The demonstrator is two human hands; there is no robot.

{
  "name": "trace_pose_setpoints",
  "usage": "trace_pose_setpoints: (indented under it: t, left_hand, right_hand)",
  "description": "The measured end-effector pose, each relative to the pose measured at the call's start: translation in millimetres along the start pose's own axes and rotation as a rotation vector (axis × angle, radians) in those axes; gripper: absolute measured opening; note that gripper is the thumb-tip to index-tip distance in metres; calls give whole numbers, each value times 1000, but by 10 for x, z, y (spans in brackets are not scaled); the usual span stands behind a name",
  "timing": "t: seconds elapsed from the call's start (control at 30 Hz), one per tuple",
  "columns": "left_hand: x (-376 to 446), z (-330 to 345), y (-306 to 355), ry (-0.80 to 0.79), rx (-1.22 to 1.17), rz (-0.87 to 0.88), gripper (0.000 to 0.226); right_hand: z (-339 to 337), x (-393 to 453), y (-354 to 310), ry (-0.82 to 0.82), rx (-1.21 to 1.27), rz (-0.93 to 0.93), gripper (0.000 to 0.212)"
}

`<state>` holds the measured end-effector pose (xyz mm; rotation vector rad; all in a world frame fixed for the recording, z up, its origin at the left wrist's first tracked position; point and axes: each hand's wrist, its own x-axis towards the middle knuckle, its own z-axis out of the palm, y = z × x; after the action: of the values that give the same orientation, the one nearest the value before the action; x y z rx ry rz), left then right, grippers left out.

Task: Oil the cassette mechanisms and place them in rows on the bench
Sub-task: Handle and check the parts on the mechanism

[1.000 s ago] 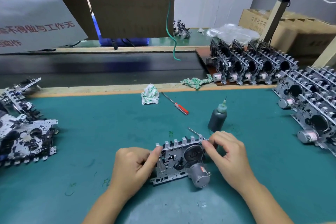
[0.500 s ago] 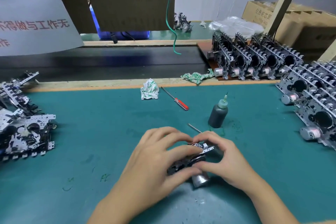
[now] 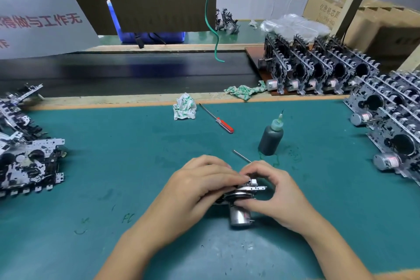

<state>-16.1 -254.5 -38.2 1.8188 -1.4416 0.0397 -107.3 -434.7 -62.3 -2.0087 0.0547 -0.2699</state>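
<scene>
Both hands curl around one cassette mechanism (image 3: pixel 246 191) low on the green bench mat (image 3: pixel 113 166): the left hand (image 3: pixel 200 188) covers its top while the right hand (image 3: pixel 272 191) pinches its edge and motor end. The oil bottle (image 3: pixel 271 137) stands just beyond. Tilted in this grip, the mechanism could probably slip, or a careless reach could topple the bottle.

Both forearms bare, no sleeves; left hand (image 3: pixel 200 191) and right hand (image 3: pixel 275 195) ungloved.
</scene>
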Motion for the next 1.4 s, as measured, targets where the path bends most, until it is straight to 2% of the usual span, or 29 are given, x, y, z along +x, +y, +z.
trace_pose_setpoints:
  t: [0.13,0.33,0.43,0.5,0.6,0.67,0.97,1.03,1.1,1.2,1.27,1.4]
  left_hand:
    - [46,-37,-11,-48,-30,-6,22]
    - [17,-13,-32,-23,-31,10,27]
    - [32,-12,-25,-17,-21,5,28]
    - [34,-9,-16,-10,0,8,28]
    - [33,-10,2,4,16,7,28]
    - [36,-11,4,10,20,12,27]
    - [31,3,2,21,33,13,28]
    - [24,3,-4,20,34,17,28]
    - [20,2,-8,20,35,14,29]
    - [24,5,-13,24,41,14,27]
    - [23,7,-20,31,42,18,27]
    - [24,5,-19,29,36,15,28]
  right_hand:
    - [-27,0,-4,-6,-18,3,32]
    - [17,-41,-7,18,32,37,31]
    - [25,-131,-33,76,-152,-9,38]
    - [22,-226,-13,185,-334,-78,45]
    - [46,-359,36,340,-511,-154,38]
    - [66,-413,84,353,-624,-179,38]
    - [19,-375,34,307,-759,-198,31]
    - [-6,-359,3,302,-706,-168,34]
    - [-33,-333,-51,269,-485,-100,41]
    - [-17,-277,-125,82,-190,-28,50]
    - [15,-208,-146,37,-169,-18,45]
    - [-11,-97,-163,75,-108,45,45]
